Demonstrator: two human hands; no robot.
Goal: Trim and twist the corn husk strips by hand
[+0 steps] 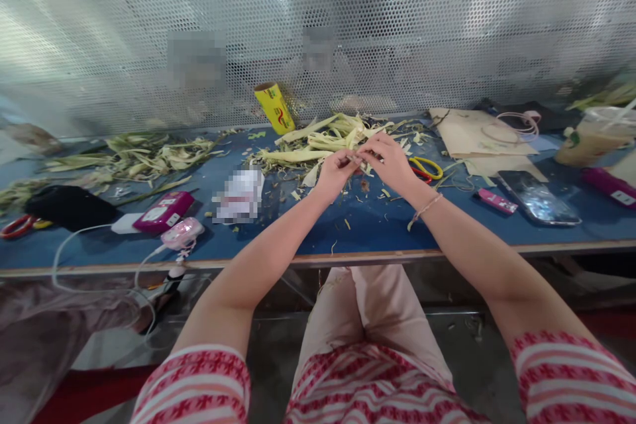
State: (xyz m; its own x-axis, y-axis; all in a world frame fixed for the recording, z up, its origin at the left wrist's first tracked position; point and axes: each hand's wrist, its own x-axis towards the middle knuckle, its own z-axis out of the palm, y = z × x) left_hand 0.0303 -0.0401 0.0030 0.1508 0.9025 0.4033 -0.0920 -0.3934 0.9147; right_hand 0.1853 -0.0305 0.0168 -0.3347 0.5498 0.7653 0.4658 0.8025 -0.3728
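Observation:
My left hand (334, 173) and my right hand (392, 162) meet above the blue table (278, 238), fingertips pinched together on a thin pale leaf strip (358, 158). Just behind them lies a heap of pale green leaf strips (328, 139). Yellow-handled scissors (426, 167) lie right beside my right hand. A thin bracelet circles my right wrist. Small leaf scraps lie scattered on the table under my hands.
A yellow roll (274, 108) leans against the perforated metal screen (318, 20). At left lie more leaf trimmings (144, 156), a black pouch (69, 207), a magenta power bank (163, 212) and a pink device with cable. At right lie brown paper (472, 136), a phone (539, 197) and a drink cup (593, 136).

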